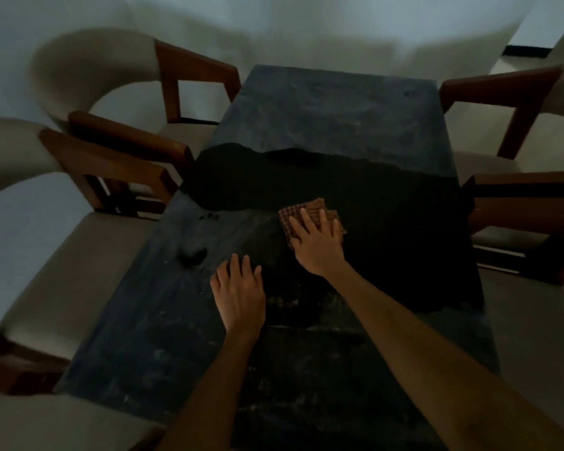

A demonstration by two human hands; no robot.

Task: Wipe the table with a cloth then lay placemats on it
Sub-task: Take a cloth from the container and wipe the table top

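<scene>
One dark stone table (323, 118); one brown checked cloth (310, 213) lying near its middle. Right hand (316, 242): fingers spread, palm pressed flat on the cloth. Left hand (238, 291): fingers spread, flat on bare tabletop just beside it. Four wooden armchairs (118, 157), two per long side, arms close to the table edges.

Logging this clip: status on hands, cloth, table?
Right hand flat on checkered cloth, mid-table. Left hand open, palm on dark table. No placemats in view. Nothing in the way.
</scene>
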